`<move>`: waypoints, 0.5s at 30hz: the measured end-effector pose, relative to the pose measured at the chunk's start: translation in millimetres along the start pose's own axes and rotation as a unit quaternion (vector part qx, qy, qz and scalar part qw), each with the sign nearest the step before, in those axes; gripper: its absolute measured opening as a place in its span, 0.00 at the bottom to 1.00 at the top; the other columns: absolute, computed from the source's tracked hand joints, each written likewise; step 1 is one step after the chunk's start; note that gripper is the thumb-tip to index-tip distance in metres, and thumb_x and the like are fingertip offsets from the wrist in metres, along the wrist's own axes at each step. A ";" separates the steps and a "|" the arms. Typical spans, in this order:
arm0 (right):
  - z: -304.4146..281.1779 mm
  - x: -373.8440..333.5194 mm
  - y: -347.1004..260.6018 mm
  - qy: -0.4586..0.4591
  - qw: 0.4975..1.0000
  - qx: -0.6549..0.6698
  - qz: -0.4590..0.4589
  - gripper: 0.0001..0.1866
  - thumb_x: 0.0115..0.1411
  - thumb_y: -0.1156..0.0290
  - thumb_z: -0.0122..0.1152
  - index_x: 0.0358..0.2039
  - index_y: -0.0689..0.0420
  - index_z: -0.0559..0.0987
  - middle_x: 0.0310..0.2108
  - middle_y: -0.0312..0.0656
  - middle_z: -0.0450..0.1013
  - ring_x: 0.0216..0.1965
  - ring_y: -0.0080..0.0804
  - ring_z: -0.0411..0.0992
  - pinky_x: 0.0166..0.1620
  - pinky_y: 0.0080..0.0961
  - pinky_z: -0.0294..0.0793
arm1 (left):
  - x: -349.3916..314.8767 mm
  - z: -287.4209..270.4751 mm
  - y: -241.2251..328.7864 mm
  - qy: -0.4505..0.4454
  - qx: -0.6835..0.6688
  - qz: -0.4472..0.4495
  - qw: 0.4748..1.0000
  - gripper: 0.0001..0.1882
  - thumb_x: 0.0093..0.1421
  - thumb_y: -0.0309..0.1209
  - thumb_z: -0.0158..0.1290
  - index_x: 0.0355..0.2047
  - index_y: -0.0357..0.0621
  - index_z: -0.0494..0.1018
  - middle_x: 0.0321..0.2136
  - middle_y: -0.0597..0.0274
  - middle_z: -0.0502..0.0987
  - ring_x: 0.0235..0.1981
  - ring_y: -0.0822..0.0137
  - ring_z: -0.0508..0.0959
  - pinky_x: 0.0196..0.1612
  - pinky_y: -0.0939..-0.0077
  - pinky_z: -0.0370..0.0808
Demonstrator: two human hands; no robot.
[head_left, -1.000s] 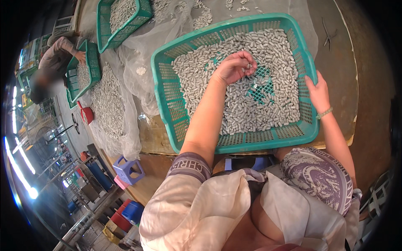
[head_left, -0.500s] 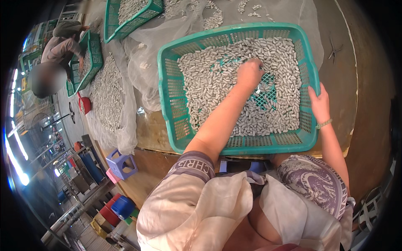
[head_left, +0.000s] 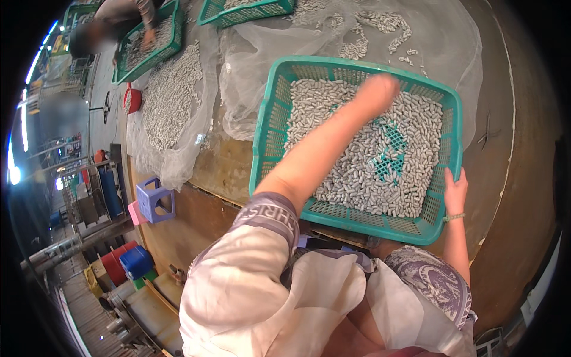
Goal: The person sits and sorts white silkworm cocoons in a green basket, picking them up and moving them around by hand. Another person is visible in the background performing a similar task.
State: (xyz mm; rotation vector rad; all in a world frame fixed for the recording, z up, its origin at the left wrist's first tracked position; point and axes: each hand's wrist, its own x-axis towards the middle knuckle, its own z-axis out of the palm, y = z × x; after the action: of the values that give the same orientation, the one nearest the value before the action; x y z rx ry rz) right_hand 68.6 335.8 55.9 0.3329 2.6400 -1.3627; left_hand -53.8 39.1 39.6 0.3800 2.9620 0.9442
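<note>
A large green plastic basket [head_left: 357, 225] with slotted sides rests on the table before me. Small silver-grey oblong pellets [head_left: 357, 172] cover most of its floor, and bare green mesh shows in patches near the middle. Over the far part of the pellets is my left hand [head_left: 380, 95], curled and smeared by motion; whether it holds any pellets is hidden. My right hand [head_left: 456, 191], with a bracelet at the wrist, grips the basket's right rim, thumb up along the outside.
Sheer white netting [head_left: 256, 59] lies on the table beyond, with loose pellets spread on it. Further green baskets [head_left: 244, 13] stand at the far left, where another person [head_left: 119, 12] reaches into one. A red scoop [head_left: 132, 100] and a purple stool [head_left: 156, 199] are to the left.
My left hand has moved away from the bare mesh patch toward the far side of the basket. The view has shifted and turned; my right hand keeps its hold on the rim.
</note>
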 end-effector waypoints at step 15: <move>-12.3 -9.8 0.4 -0.027 0.999 -0.010 -0.031 0.19 0.57 0.70 0.57 0.44 0.69 0.67 0.38 0.47 0.72 0.37 0.29 0.69 0.42 0.25 0.68 | -218.2 -147.1 -82.6 -0.007 0.034 -0.325 0.945 0.38 0.51 0.41 0.57 0.56 0.35 0.53 0.42 0.37 0.71 0.43 0.39 0.72 0.46 0.53 0.69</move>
State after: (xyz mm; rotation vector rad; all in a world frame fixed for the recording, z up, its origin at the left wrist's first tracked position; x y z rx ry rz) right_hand 77.7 344.9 64.9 0.2112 2.6379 -1.3431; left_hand 127.1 -160.5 98.7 -0.5611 2.7816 0.7370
